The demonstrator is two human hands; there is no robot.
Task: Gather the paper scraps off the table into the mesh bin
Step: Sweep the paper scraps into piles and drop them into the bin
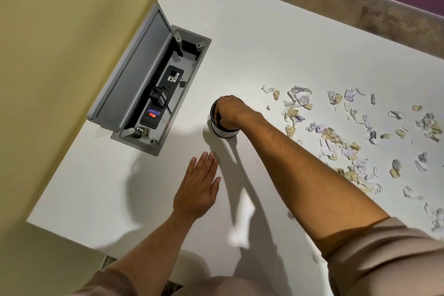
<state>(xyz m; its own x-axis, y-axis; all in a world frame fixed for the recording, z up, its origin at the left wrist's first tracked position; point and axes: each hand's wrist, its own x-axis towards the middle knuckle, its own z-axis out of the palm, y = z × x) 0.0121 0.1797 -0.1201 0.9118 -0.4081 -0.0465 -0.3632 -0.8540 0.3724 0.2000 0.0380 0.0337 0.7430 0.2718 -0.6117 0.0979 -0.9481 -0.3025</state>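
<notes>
1. Surface (pixel 276 31), flat white: torn paper scraps (pixel 336 137) lie strewn toward its right edge.
2. Black mesh bin (pixel 223 127) stands left of them.
3. Right hand (pixel 228 110) curls over the bin's rim, nearer the scraps.
4. Left hand (pixel 199 187) rests flat, fingers straight, holding nothing.

Right hand's fingertips (pixel 219 116) hidden inside mesh bin (pixel 224 131), paper scraps (pixel 336 137) cut off at right edge, print perhaps illegible

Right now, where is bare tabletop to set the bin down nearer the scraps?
Bare table lies beyond the mesh bin, up to the far edge, and between the left hand and the open socket box. The right hand grips the bin's rim. Paper scraps crowd the right side.
</notes>
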